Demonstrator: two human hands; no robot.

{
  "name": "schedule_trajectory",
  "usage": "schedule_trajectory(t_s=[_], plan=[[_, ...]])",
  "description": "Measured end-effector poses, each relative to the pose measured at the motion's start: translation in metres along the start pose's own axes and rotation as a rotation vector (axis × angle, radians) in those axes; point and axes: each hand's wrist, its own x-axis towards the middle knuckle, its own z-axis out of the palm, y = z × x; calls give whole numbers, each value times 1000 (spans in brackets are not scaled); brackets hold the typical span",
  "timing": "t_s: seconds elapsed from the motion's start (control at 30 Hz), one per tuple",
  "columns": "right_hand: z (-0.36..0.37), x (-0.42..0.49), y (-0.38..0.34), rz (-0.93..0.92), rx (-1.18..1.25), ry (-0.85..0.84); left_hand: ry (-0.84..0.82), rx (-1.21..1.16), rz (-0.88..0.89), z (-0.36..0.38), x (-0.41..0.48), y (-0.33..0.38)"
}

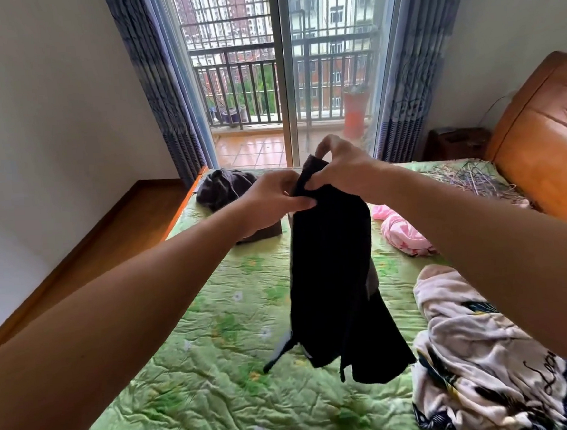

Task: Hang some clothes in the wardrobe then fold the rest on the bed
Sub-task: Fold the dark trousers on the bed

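A black garment (333,278) hangs in the air over the green quilted bed (219,370), its lower end with dangling strings just above the cover. My left hand (267,199) pinches its top edge from the left, and my right hand (342,167) grips the same top edge right beside it. On the bed lie a dark grey garment (223,187) at the far left corner, a folded dark piece (263,233) partly hidden behind my left hand, a pink garment (400,230) to the right, and a cream printed cloth (479,352) at the near right.
A heap of wire hangers (474,181) lies by the orange headboard (546,149) at the right. Beyond the bed are glass balcony doors (283,80) with blue curtains (163,99). Wooden floor (109,240) runs along the bed's left side.
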Motion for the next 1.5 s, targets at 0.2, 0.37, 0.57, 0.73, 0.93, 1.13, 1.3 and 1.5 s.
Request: schedule_trajectory(t_s=[0.2, 0.37, 0.57, 0.73, 0.93, 1.13, 1.3, 1.5], plan=[[-10, -4, 44, 95, -28, -232, -53, -85, -70, 3, 4, -8], [16, -10, 92, 123, -99, -229, -49, -102, -70, -3, 4, -2], [31, 7, 75, -25, -131, -107, -107, 282, -46, -20, 0, 0], [36, 11, 73, -124, -209, -148, -21, 557, 56, -55, -2, -4], [60, 5, 93, -36, -283, -319, 39, 555, 125, -91, -9, 9], [70, 5, 107, -58, -256, -282, 94, 611, 122, -121, -24, 9], [79, 8, 138, 7, -347, -302, 139, 569, 58, -139, -29, 4], [48, 23, 144, 33, -358, -86, 116, 723, -33, -166, -30, -10]])
